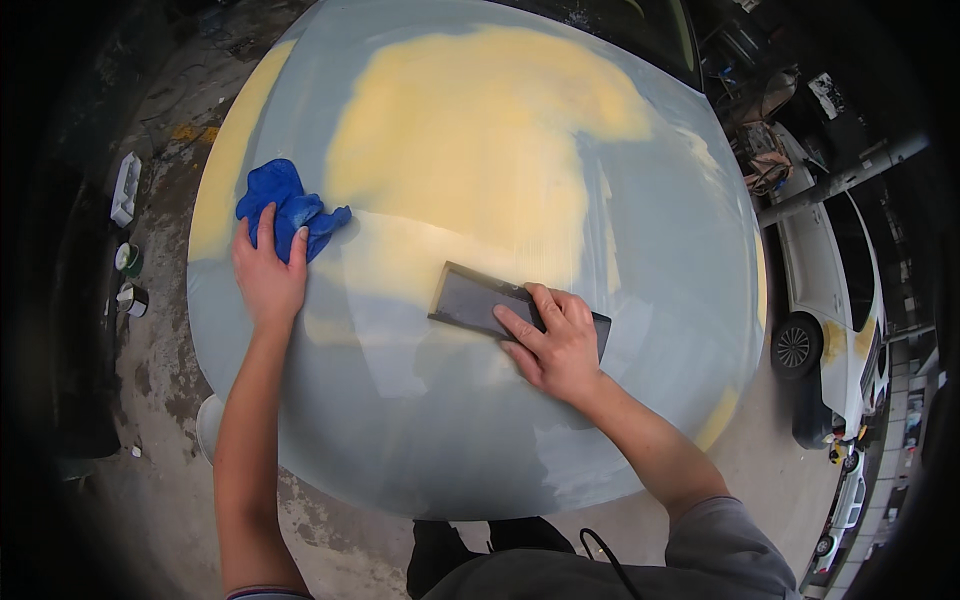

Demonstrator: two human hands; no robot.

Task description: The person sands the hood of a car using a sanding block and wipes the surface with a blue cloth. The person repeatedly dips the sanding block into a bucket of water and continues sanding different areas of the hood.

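Observation:
A car hood (440, 430), grey with broad yellow filler patches, spreads out in front of me and looks wet in places. My left hand (268, 278) is at its left side, fingers and thumb around the lower part of a bunched blue cloth (276, 188) lying on the surface. Near the middle, a long dark sanding block (466, 297) rests on the hood, slanting down to the right. My right hand (560, 345) grips its right half from above, index finger stretched along the top. Its underside is hidden.
On the floor at the left are a white tray (126, 188), a green-and-white can (128, 259) and another small can (131, 299). A white car (830, 270) stands at the right, with a grey pole (850, 178) beside it. The windshield (650, 35) borders the hood's far edge.

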